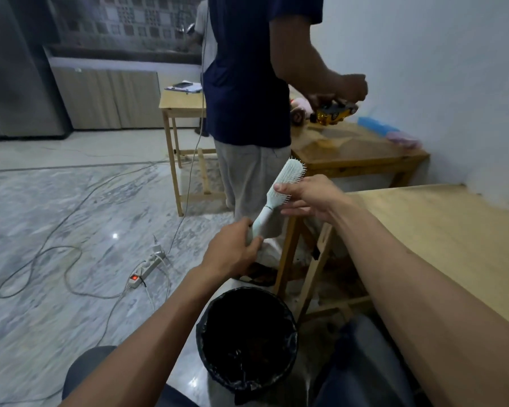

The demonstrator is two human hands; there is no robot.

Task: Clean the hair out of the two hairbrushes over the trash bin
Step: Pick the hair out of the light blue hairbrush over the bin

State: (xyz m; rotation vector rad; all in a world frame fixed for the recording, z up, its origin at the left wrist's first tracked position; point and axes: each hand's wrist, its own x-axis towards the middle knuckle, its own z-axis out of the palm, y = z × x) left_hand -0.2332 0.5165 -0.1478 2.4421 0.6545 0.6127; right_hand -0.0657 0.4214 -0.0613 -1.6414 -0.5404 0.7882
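Note:
A pale mint hairbrush (285, 177) is held up in front of me, bristles facing right. My left hand (232, 251) grips its handle from below. My right hand (306, 196) reaches in from the right, thumb on the bristle pad near the brush's neck and fingers curled underneath. Whether any hair sits between those fingers is too small to tell. A round trash bin (247, 336) with a black liner stands on the floor between my knees, below and nearer to me than the brush. Only one hairbrush is in view.
A wooden table (441, 230) stands at my right. Another person (247, 83) stands just beyond the brush, handling a yellow toy car (334, 111) over a second wooden table (359, 154). A power strip (146, 267) and cables lie on the marble floor at left.

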